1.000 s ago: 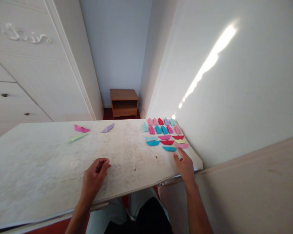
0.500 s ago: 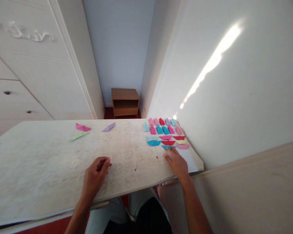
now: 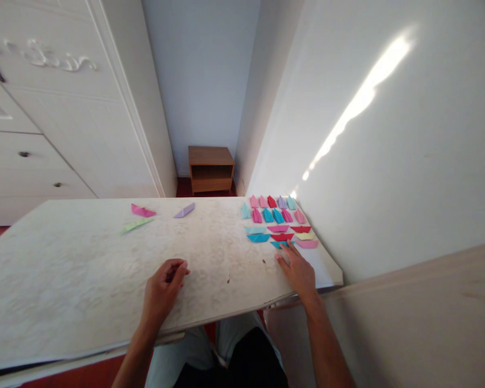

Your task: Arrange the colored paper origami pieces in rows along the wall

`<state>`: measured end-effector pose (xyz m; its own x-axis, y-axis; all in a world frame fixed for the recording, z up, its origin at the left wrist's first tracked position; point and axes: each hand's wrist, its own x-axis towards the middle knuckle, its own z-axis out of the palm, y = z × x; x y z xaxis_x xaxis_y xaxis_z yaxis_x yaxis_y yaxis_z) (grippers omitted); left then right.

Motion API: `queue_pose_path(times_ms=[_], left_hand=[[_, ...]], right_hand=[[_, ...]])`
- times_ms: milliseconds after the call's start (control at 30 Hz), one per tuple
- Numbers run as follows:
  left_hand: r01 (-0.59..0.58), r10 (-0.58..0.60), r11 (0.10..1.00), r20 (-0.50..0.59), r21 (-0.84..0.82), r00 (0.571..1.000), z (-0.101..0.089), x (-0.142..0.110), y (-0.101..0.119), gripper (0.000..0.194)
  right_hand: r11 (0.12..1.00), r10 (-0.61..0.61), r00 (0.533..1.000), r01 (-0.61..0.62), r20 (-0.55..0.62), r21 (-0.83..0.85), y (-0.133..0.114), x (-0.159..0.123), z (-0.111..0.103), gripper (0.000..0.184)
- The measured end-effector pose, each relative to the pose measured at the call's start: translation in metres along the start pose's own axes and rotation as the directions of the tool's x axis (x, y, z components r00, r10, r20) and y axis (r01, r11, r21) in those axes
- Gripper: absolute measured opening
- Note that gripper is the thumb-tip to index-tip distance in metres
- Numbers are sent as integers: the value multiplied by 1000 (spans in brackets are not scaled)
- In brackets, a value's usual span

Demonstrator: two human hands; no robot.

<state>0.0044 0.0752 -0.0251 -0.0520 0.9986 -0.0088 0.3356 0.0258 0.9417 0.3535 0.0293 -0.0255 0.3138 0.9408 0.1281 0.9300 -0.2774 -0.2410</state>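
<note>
Head view: right fingers (image 3: 290, 248) partly hide blue boat (image 3: 278, 244).

My R hand (image 3: 297, 271) touches the blue paper boat (image 3: 281, 244) nearest me; L hand (image 3: 165, 285) half-curled on table (image 3: 210, 242), w/ nothing in it.

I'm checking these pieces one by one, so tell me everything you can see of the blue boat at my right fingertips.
The blue boat looks like folded paper, long and narrow with a pointed left end. It lies on the white table, on the near side of a red boat and left of a pink one. Fingers of your right hand hide part of it and seem to touch it.
</note>
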Motion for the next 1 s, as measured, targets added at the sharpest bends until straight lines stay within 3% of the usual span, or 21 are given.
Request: queue_pose_path(times_ms=[167,267,400,500,633,733,800,900,1000], left_hand=[[1,-1,1000,7,5,1000,0,1,-3,45],[9,-9,1000,18,-12,1000,1,2,-7,46],[11,-10,1000,26,-23,1000,1,2,-9,44],[9,-8,1000,19,-23,1000,2,1,-8,41],[-2,3,1000,12,-21,1000,3,-2,-8,37],[-10,11,999,10,-41,1000,3,-5,-7,34],[0,3,996,32,-93,999,0,-5,-6,34],[25,-13,988,78,-155,997,-14,3,-6,36],[-16,16,1000,-24,-21,1000,-44,25,-10,34]], right_hand=[[1000,12,1000,-12,-13,25,0,-1,3,46],[996,3,995,6,-104,86,-3,-6,8,46],[959,-38,966,108,-257,264,-14,-16,15,42],[886,-89,952,210,-293,414,-30,-24,20,38],[802,-197,962,268,-187,533,-54,-29,23,35],[776,-310,948,294,-69,557,-65,-27,26,33],[767,-337,940,307,-53,563,-67,-24,28,34],[754,-309,949,284,-62,592,-64,-20,31,37],[732,-308,949,284,-70,619,-59,-20,32,37]])
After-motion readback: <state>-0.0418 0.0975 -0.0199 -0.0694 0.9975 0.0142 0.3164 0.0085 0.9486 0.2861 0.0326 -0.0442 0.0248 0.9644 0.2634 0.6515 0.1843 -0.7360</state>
